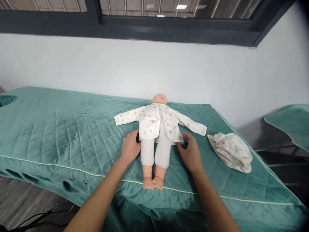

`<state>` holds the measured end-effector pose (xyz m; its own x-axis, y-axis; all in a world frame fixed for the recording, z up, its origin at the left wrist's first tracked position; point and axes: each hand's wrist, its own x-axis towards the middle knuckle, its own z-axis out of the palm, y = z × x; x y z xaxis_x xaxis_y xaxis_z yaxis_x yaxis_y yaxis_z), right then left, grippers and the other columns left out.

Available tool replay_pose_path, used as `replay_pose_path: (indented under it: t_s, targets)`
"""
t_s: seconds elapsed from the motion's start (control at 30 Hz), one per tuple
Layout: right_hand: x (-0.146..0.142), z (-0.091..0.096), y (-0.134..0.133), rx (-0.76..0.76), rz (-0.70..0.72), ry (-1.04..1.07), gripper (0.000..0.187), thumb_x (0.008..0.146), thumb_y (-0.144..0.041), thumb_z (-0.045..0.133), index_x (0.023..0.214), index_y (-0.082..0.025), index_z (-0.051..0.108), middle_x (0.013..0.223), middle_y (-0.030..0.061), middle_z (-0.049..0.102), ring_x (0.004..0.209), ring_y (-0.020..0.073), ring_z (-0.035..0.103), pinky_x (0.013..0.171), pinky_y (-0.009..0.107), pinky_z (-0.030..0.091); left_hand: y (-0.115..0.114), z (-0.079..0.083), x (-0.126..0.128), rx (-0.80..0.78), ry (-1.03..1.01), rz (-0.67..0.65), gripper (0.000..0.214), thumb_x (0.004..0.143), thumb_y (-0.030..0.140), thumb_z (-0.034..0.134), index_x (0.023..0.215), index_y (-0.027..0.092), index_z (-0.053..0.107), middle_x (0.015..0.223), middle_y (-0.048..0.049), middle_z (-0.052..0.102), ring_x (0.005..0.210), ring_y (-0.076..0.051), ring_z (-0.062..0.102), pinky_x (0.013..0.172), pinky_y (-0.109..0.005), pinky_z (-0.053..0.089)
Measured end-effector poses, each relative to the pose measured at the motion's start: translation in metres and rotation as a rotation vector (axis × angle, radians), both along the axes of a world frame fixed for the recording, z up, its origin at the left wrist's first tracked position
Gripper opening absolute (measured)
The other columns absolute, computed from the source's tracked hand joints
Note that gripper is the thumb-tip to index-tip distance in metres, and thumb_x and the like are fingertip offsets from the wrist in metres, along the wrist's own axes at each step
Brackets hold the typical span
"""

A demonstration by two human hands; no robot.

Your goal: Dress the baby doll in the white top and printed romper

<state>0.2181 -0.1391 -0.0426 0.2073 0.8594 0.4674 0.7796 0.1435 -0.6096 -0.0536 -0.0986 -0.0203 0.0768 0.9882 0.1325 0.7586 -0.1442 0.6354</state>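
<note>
A baby doll [156, 135] lies on its back on a teal quilted bed [60, 129], head toward the wall, feet near the front edge. It wears a white patterned jacket [151, 120] with sleeves spread out and white trousers [155, 151]. My left hand [130, 146] rests against the doll's hip on the left side, fingers curled at the trouser waist. My right hand [190, 153] sits at the other hip, fingers curled by the jacket hem. What either hand grips is hidden.
A folded white patterned cloth [231, 151] lies on the bed to the right of the doll. A second teal-covered bed [289, 122] stands at far right. The white wall runs behind, with a dark window frame above.
</note>
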Motion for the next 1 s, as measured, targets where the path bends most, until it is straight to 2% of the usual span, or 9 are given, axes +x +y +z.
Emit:
replay_pose_path:
  t_s: [0.13,0.23,0.4,0.53,0.63,0.73,0.87,1.0]
  targets:
    - [-0.004,0.005,0.003,-0.075,-0.062,-0.018,0.052,0.085,-0.039,0.059,0.132,-0.015,0.055,0.112,0.0153,0.066,0.102,0.0307,0.06,0.091,0.049,0.048,0.001,-0.002,0.009,0.026,-0.015,-0.091,0.043,0.088,0.021,0.053,0.131,0.023,0.054,0.128,-0.0092,0.066,0.119,-0.03,0.06,0.1,-0.047,0.044]
    - [-0.006,0.009,0.0,-0.109,-0.088,0.042,0.051,0.086,-0.038,0.056,0.131,-0.014,0.055,0.098,0.0117,0.069,0.086,0.0266,0.062,0.08,0.043,0.049,-0.001,-0.005,0.011,0.054,0.016,-0.131,0.043,0.088,0.022,0.053,0.131,0.023,0.054,0.127,-0.0096,0.067,0.119,-0.031,0.059,0.1,-0.048,0.043]
    - [-0.007,0.012,-0.007,-0.122,-0.042,0.064,0.041,0.087,-0.035,0.054,0.124,-0.016,0.06,0.082,0.0042,0.065,0.07,0.0211,0.057,0.069,0.036,0.045,-0.005,-0.01,0.008,0.084,0.011,-0.105,0.038,0.092,0.023,0.048,0.129,0.019,0.055,0.124,-0.0108,0.069,0.118,-0.029,0.061,0.1,-0.046,0.042]
    - [-0.007,0.012,-0.011,-0.109,-0.033,0.094,0.038,0.09,-0.037,0.054,0.121,-0.016,0.062,0.077,0.0031,0.063,0.066,0.0201,0.054,0.066,0.035,0.044,-0.008,-0.011,0.007,0.118,-0.042,-0.068,0.033,0.095,0.024,0.043,0.124,0.02,0.058,0.124,-0.008,0.07,0.112,-0.026,0.064,0.098,-0.042,0.044]
    - [-0.005,0.009,-0.01,-0.067,-0.001,0.124,0.041,0.091,-0.037,0.054,0.127,-0.016,0.058,0.092,0.0073,0.067,0.076,0.0217,0.059,0.074,0.038,0.049,-0.009,-0.013,0.006,0.144,-0.076,-0.051,0.031,0.095,0.025,0.043,0.121,0.021,0.059,0.125,-0.0072,0.07,0.113,-0.025,0.063,0.098,-0.04,0.045]
    - [-0.004,0.006,-0.008,0.022,0.036,0.099,0.043,0.092,-0.035,0.056,0.131,-0.017,0.055,0.115,0.0132,0.064,0.097,0.0252,0.061,0.087,0.043,0.051,-0.007,-0.017,0.006,0.175,-0.102,-0.057,0.029,0.095,0.026,0.043,0.117,0.021,0.061,0.121,-0.0074,0.07,0.111,-0.024,0.064,0.097,-0.039,0.045]
    - [-0.006,0.007,-0.006,0.148,0.072,-0.117,0.043,0.091,-0.028,0.057,0.133,-0.019,0.055,0.137,0.0158,0.054,0.126,0.0298,0.05,0.105,0.05,0.045,-0.002,-0.026,0.008,0.225,-0.055,-0.021,0.024,0.092,0.022,0.046,0.11,0.019,0.063,0.108,-0.0089,0.072,0.1,-0.027,0.065,0.089,-0.04,0.046]
    - [-0.014,0.013,-0.007,0.17,0.075,-0.331,0.052,0.088,-0.017,0.056,0.14,-0.022,0.05,0.148,0.0142,0.05,0.136,0.0316,0.044,0.112,0.055,0.036,-0.002,-0.031,0.008,0.247,-0.115,0.013,0.021,0.087,0.019,0.049,0.104,0.019,0.062,0.094,-0.0066,0.071,0.087,-0.024,0.063,0.081,-0.037,0.045]
